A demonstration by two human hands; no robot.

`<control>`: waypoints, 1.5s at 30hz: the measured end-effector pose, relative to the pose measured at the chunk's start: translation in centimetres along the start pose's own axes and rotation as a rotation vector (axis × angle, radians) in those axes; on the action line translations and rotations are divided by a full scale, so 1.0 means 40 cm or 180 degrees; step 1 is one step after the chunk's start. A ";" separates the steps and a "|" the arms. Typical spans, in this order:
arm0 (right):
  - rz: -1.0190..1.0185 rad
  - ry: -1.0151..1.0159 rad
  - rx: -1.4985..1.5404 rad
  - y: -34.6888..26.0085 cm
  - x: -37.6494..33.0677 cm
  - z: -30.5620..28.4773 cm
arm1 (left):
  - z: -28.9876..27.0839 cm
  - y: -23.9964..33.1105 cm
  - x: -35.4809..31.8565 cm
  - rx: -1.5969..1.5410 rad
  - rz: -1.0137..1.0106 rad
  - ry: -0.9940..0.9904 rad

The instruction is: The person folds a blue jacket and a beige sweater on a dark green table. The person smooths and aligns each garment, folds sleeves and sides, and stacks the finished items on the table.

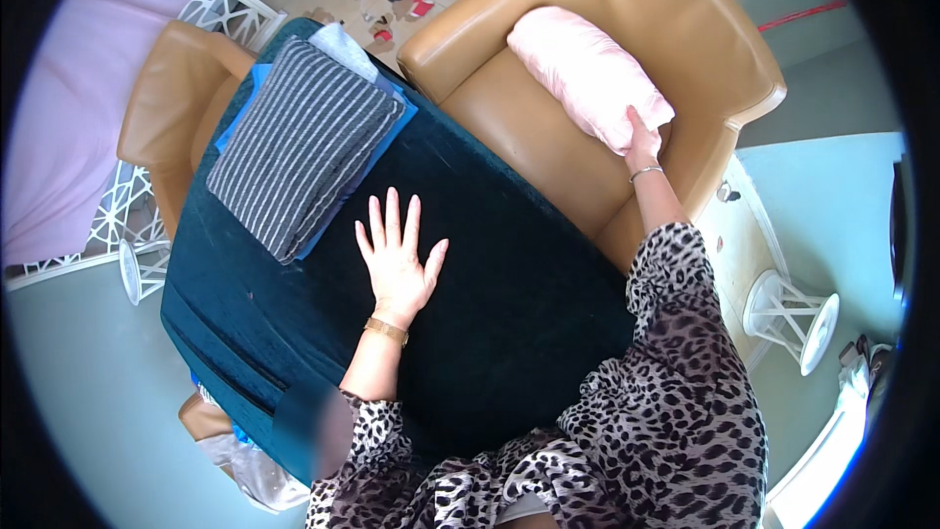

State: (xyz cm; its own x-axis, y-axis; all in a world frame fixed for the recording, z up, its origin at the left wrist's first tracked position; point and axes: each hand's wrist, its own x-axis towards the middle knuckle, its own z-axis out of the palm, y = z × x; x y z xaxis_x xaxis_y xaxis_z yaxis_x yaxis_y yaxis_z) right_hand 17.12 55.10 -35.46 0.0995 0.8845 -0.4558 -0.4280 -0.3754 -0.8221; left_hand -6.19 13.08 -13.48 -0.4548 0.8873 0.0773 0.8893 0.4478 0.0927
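My left hand (399, 269) is over the dark green velvet-covered table (490, 333), fingers spread, with nothing in it. Just beyond it lies a folded garment with dark grey and white stripes (304, 137), resting on blue sheets (403, 116). My right hand (642, 142) reaches over to a tan leather armchair (509, 122) and grips the near end of a pale pink cloth bundle (583, 73). The bundle is plump and long and lies on the seat against the backrest. Some of the right hand's fingers are hidden by the cloth.
A second tan chair (181, 88) stands at the table's far left. White stools (793, 318) stand on the floor at the right and left (137, 269). Scraps (416, 5) litter the floor beyond the table. Pink fabric (88, 88) hangs at the upper left.
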 end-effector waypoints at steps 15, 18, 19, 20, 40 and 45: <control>-0.0226 -0.2109 -0.0779 -0.539 -0.629 -0.185 | -0.082 0.046 -0.200 -0.6821 -0.1335 0.0502; 0.0021 -0.2496 -0.1190 -0.459 -0.697 -0.137 | -0.117 0.074 -0.339 -0.6999 -0.1803 0.0718; 0.0084 -0.2651 -0.1286 -0.447 -0.722 -0.085 | -0.140 0.065 -0.374 -0.6721 -0.2003 0.0944; 0.0095 -0.2793 -0.1286 -0.444 -0.747 -0.028 | -0.166 0.045 -0.399 -0.6505 -0.2074 0.1037; -0.3923 -0.2572 -0.2930 -0.295 -0.828 0.337 | -0.300 -0.072 -0.284 -0.1278 -0.1220 0.1735; -0.4862 -0.2928 -0.3137 -0.325 -1.030 0.452 | -0.326 -0.050 -0.109 -0.0412 -0.0724 0.1631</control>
State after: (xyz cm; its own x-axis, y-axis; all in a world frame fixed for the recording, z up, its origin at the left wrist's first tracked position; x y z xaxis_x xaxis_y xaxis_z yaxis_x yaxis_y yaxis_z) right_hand 2.35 28.55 0.15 -0.6945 0.2920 0.6575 0.1114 0.9466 -0.3026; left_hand -6.60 6.89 -1.04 -0.6276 0.5888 0.5093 0.7680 0.5752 0.2814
